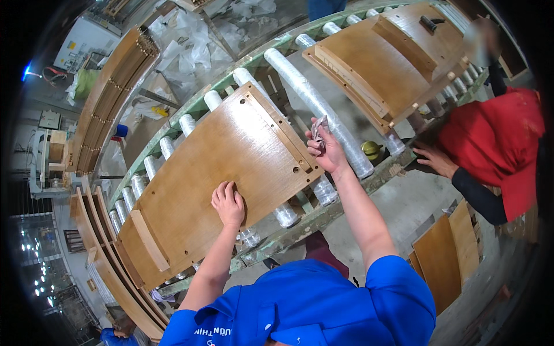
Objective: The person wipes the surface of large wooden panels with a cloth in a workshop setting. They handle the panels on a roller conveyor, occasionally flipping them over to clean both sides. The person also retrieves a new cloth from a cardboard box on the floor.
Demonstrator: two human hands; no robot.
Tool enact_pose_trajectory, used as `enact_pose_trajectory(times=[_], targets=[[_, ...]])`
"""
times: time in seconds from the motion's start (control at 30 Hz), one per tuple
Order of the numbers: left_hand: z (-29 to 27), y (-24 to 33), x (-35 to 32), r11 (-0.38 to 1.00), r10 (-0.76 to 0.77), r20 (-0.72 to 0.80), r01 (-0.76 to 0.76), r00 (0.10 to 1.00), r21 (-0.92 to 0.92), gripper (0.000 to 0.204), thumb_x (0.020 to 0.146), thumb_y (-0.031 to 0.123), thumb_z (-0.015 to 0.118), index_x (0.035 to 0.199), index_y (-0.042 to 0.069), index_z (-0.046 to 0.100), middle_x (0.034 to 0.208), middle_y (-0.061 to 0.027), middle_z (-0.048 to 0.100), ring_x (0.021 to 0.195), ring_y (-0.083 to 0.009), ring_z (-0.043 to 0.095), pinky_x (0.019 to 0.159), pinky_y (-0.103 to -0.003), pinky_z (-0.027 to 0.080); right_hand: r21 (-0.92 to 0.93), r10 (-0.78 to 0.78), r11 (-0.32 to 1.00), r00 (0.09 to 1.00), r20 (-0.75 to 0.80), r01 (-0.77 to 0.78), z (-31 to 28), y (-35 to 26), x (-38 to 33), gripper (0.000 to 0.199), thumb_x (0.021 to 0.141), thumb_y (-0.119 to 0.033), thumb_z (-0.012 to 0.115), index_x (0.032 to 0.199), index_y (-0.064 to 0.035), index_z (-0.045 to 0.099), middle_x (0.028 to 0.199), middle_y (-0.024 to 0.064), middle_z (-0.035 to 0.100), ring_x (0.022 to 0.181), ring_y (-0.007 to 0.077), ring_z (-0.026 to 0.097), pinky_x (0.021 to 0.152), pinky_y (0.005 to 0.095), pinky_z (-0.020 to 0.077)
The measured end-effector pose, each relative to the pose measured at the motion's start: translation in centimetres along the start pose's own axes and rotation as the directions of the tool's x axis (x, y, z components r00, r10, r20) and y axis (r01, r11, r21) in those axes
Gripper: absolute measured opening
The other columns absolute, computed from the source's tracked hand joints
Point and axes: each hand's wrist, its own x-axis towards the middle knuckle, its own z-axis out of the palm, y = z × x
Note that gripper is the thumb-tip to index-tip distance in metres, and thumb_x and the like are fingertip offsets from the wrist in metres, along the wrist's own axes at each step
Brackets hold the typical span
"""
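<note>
A: Right hand (330, 154) first. What do we record?
B: Fingers closed around a crumpled, pale pinkish-grey cloth (319, 130), at one end of a broad, honey-brown wooden panel (190, 173). We can't tell whether the cloth touches the wood.
A: And the left hand (229, 205)?
B: Empty, palm down, fingers slightly bent, on the panel close to its near edge.
A: Panel's position?
B: Flat and aslant over pale rollers in shiny wrapping (314, 106), set in a worn green conveyor frame (340, 209). We note a straight wooden strip toward each end, plus small dark holes, several beside the right-hand strip.
A: Further out?
B: Right, on the same line, a second brown wooden panel (352, 63) with raised crosspieces; a small black object (428, 23) lies on it, kind unclear to us. Near it, a co-worker in red (490, 150).
A: Edges of our view?
B: Left, a curved stack of brown boards (109, 98). Beyond the conveyor, crumpled clear plastic sheeting (187, 52). Lower right, flat tan and brown boards (441, 259).
</note>
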Motion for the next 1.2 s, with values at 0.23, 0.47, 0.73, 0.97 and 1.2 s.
enact_pose_trajectory(times=[0.23, 0.47, 0.73, 0.97, 1.2], targets=[[0.3, -0.2, 0.4, 1.000, -0.031, 0.046, 0.031, 0.998, 0.003, 0.033, 0.080, 0.016, 0.054, 0.112, 0.012, 0.056, 0.119, -0.0093, 0.050, 0.115, -0.0317, 0.042, 0.099, -0.046, 0.029, -0.196, 0.126, 0.971, 0.991, -0.050, -0.133, 1.2, -0.5, 7.8, 0.027, 0.093, -0.019, 0.049, 0.119, -0.0113, 0.047, 0.076, 0.0026, 0.050, 0.057, 0.0084, 0.044, 0.048, 0.0213, 0.0356], [0.6, -0.4, 0.8, 1.000, -0.026, 0.066, 0.027, 0.997, -0.009, 0.032, 0.079, 0.015, 0.054, 0.111, 0.011, 0.057, 0.120, -0.0100, 0.050, 0.114, -0.0319, 0.042, 0.098, -0.046, 0.030, -0.858, -0.122, 0.483, 0.984, 0.132, 0.175, 2.0, 0.9, 14.0, 0.039, 0.092, -0.023, 0.051, 0.126, -0.0048, 0.047, 0.090, 0.0072, 0.061, 0.067, 0.0133, 0.057, 0.060, 0.0267, 0.0461], [0.7, -0.8, 0.5, 0.998, -0.057, 0.110, 0.055, 0.992, 0.015, 0.033, 0.080, 0.014, 0.053, 0.113, 0.011, 0.056, 0.120, -0.0100, 0.049, 0.115, -0.0319, 0.040, 0.100, -0.045, 0.029, -0.975, -0.343, -0.151, 0.916, 0.207, 0.164, 3.5, 4.5, 19.0, 0.045, 0.094, -0.040, 0.037, 0.122, -0.0070, 0.049, 0.110, 0.0199, 0.061, 0.098, 0.0374, 0.059, 0.083, 0.0449, 0.0452], [0.8, -1.1, 0.4, 0.998, -0.061, 0.123, 0.060, 0.991, 0.013, 0.034, 0.080, 0.014, 0.054, 0.113, 0.011, 0.056, 0.121, -0.0099, 0.049, 0.116, -0.0321, 0.040, 0.100, -0.045, 0.028, -0.940, -0.337, -0.317, 0.913, 0.232, 0.122, 4.3, 5.0, 20.1, 0.038, 0.093, -0.036, 0.042, 0.116, -0.0064, 0.052, 0.099, 0.0203, 0.063, 0.091, 0.0379, 0.060, 0.079, 0.0477, 0.0466], [0.8, -0.9, 0.4, 0.999, -0.052, 0.112, 0.051, 0.992, 0.018, 0.033, 0.080, 0.013, 0.054, 0.113, 0.010, 0.056, 0.121, -0.0101, 0.049, 0.116, -0.0321, 0.040, 0.100, -0.045, 0.028, -0.886, -0.322, -0.444, 0.897, 0.301, 0.138, 4.3, 5.4, 20.0, 0.034, 0.092, -0.036, 0.045, 0.104, -0.0058, 0.055, 0.091, 0.0179, 0.065, 0.079, 0.0366, 0.063, 0.069, 0.0466, 0.0497]])
